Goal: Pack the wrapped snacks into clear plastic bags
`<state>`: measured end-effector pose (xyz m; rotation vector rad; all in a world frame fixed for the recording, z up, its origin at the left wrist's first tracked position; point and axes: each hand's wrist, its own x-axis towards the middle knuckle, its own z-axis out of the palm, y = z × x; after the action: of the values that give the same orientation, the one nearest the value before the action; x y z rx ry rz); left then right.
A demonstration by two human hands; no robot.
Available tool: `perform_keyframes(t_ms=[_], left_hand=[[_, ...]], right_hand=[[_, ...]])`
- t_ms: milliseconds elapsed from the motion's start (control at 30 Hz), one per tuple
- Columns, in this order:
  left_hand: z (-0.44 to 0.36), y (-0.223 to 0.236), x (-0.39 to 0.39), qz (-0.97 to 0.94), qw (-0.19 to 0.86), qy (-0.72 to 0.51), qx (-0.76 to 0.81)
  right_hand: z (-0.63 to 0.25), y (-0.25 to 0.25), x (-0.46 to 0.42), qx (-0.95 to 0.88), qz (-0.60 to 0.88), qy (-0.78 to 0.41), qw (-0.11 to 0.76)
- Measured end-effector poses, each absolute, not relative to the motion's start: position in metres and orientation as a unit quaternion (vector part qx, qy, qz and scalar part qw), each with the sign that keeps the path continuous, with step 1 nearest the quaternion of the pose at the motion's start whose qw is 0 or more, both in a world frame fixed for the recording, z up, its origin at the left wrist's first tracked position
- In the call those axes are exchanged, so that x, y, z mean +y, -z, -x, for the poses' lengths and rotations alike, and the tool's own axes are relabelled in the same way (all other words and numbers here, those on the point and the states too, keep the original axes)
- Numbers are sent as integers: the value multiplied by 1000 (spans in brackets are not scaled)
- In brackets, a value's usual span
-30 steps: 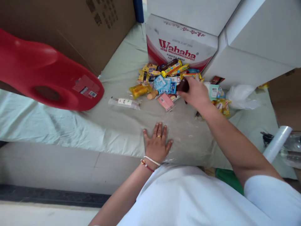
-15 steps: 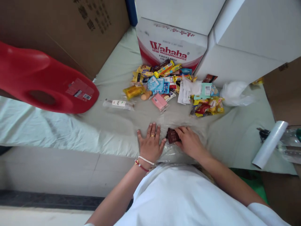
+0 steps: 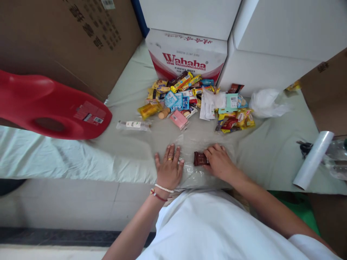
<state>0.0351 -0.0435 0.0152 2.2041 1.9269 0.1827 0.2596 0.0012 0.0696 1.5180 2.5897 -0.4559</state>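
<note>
My left hand (image 3: 169, 169) lies flat, fingers spread, on a clear plastic sheet (image 3: 191, 178) at the table's near edge. It wears a ring, and a beaded and a red bracelet circle the wrist. To its right, my right hand (image 3: 219, 161) is closed over the right end of a brown wrapped snack (image 3: 200, 159), which rests on the plastic. Beyond both hands sits a heap of packaged snacks: yellow bars (image 3: 182, 81), blue packets (image 3: 176, 100), a pink packet (image 3: 178, 119), white sachets (image 3: 208, 106) and a red-and-yellow bag (image 3: 238, 121).
A red jug (image 3: 54, 108) lies on its side at the left before a brown carton (image 3: 67, 43). White boxes, one printed Wahaha (image 3: 187, 54), stand behind. A long clear packet (image 3: 133, 125), a white plastic bag (image 3: 268, 104) and a film roll (image 3: 313, 160) lie on the cloth-covered table.
The brown snack now lies straighter and slightly farther from my left hand, still under my right fingers. My left hand stays flat on the plastic. The camera view has shifted a little.
</note>
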Motion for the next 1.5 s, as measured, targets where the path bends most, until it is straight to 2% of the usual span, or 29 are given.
perform_keyframes(t_ms=[200, 300, 433, 567, 733, 867, 967, 1133, 1233, 1300, 1367, 1500], left_hand=[[-12, -14, -46, -775, 118, -81, 616], [6, -20, -45, -821, 123, -69, 553], [31, -33, -41, -884, 147, -24, 443], [44, -41, -33, -905, 174, 29, 388], [41, -37, -26, -904, 179, 41, 385], [30, -29, -24, -893, 160, -7, 420], [18, -24, -25, -891, 136, -70, 428], [6, -13, -20, -869, 175, -192, 420], [7, -5, -13, -774, 228, -270, 525], [8, -3, -8, -708, 223, -295, 601], [8, -1, -5, -672, 174, -286, 661], [-2, -3, -4, -659, 78, -208, 719]], right_hand=[[-298, -69, -24, 872, -438, 207, -70], [-328, -60, -61, 889, -381, 238, -86], [-353, -46, -86, 867, -417, 248, -116], [-353, -62, -55, 819, -436, 336, -161], [-345, -83, 9, 735, -489, 450, -135], [-337, -69, 39, 595, -541, 586, -101], [-333, -56, 48, 539, -563, 621, -86], [-336, -48, 54, 539, -572, 615, -57], [-341, -43, 56, 550, -572, 607, -49], [-344, -41, 56, 570, -576, 585, -34], [-344, -43, 56, 625, -587, 515, -1], [-335, -65, 60, 748, -608, 250, 88]])
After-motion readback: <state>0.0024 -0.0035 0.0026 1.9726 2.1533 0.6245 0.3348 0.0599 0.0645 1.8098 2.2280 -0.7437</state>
